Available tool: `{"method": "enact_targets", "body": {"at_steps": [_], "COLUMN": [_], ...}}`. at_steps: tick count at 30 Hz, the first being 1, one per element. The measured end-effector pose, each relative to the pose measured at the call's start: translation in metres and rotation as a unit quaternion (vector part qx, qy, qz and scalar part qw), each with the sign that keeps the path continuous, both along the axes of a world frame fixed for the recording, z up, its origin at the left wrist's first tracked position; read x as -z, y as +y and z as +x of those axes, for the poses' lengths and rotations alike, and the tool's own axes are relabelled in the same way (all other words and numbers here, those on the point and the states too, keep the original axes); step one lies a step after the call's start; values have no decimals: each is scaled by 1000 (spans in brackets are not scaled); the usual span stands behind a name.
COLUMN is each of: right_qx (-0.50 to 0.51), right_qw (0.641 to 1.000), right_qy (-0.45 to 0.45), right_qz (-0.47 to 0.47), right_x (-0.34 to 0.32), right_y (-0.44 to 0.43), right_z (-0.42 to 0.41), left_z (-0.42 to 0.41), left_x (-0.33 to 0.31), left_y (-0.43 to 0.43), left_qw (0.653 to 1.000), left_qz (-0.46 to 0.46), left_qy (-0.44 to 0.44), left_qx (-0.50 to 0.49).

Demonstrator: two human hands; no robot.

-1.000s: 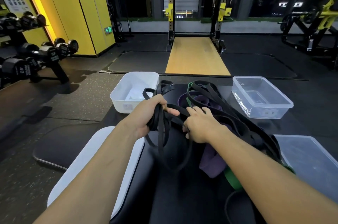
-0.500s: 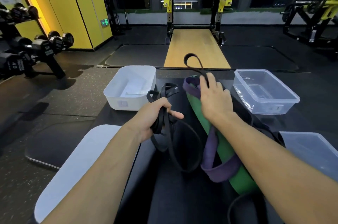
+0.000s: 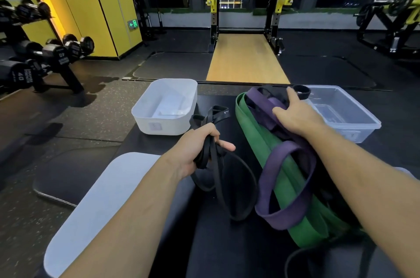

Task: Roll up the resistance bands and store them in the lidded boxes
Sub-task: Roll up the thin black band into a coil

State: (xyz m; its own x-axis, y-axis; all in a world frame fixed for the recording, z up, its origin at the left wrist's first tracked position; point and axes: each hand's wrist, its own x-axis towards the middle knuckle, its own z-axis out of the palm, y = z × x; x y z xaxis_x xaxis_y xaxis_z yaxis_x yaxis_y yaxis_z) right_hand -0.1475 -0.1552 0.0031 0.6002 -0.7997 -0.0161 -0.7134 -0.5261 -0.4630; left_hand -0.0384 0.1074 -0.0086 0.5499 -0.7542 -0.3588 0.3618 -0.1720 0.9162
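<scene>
My left hand (image 3: 200, 148) grips a bundle of thin black resistance band (image 3: 216, 164), whose loops hang down onto the black bench (image 3: 227, 250). My right hand (image 3: 295, 116) lies with spread fingers on a pile of bands: a wide green band (image 3: 268, 155), a purple band (image 3: 286, 186) looped over it, and a black band end (image 3: 301, 91) past my fingertips. A white opaque box (image 3: 166, 107) stands at the bench's far left. At the far right stands a clear plastic box (image 3: 341, 111). Both boxes hold no bands.
A white lid (image 3: 100, 207) lies at the bench's near left, partly under my left forearm. A clear lid's corner (image 3: 406, 173) shows behind my right forearm. A dumbbell rack (image 3: 45, 55) stands on the floor to the left, a squat rack (image 3: 247, 5) ahead.
My right hand has slid right and down onto the pile, and the raised black loop has dropped toward the clear box. My left hand keeps its grip on the black band.
</scene>
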Motion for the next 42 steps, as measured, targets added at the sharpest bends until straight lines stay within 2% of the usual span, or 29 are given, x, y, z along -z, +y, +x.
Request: {"method": "enact_targets", "body": {"at_steps": [4, 7, 9, 12, 14, 15, 18, 20, 22, 24, 26, 30, 34, 39, 42], "right_qx": [48, 42, 18, -78, -178, -232, -352, -393, -433, -456, -454, -420, -415, -325, -307], "right_qw": [995, 991, 986, 968, 957, 952, 915, 876, 833, 804, 795, 804, 757, 760, 775], "right_qy": [58, 97, 95, 20, -21, -13, 115, 211, 266, 321, 344, 366, 411, 491, 491], "right_qz": [-60, -80, -133, -236, -226, -202, -160, -184, -217, -205, -208, -208, -291, -274, -251], "right_x": [-12, -23, -27, -29, -31, -31, -22, -13, -3, 2, -1, -16, -12, -15, -16], "right_y": [2, 4, 12, 33, 55, 67, 102, 122, 137, 143, 139, 127, 136, 150, 150], "right_z": [3, 0, -3, -6, -10, -14, -27, -39, -54, -68, -76, -86, -100, -92, -86], "left_z": [0, 1, -1, -5, -7, -7, -9, -9, -8, -8, -10, -17, -21, -24, -26], "left_x": [0, -1, -1, -2, -3, -5, -8, -9, -10, -11, -15, -21, -20, -18, -18], "left_y": [0, 0, 0, 0, 1, 3, 11, 18, 26, 31, 34, 34, 31, 32, 34], "left_qw": [1000, 1000, 1000, 1000, 1000, 1000, 999, 999, 999, 999, 998, 998, 999, 1000, 999], "left_qz": [2, 2, 2, 7, 14, 19, 39, 44, 39, 34, 41, 46, 36, 19, 0], "left_qy": [-5, -5, -5, -7, -14, -19, -27, -27, -26, -26, -35, -48, -27, -2, 36], "left_qx": [1, 4, 3, 0, 5, 5, -5, -6, -11, -16, -15, -15, -4, 4, 3]}}
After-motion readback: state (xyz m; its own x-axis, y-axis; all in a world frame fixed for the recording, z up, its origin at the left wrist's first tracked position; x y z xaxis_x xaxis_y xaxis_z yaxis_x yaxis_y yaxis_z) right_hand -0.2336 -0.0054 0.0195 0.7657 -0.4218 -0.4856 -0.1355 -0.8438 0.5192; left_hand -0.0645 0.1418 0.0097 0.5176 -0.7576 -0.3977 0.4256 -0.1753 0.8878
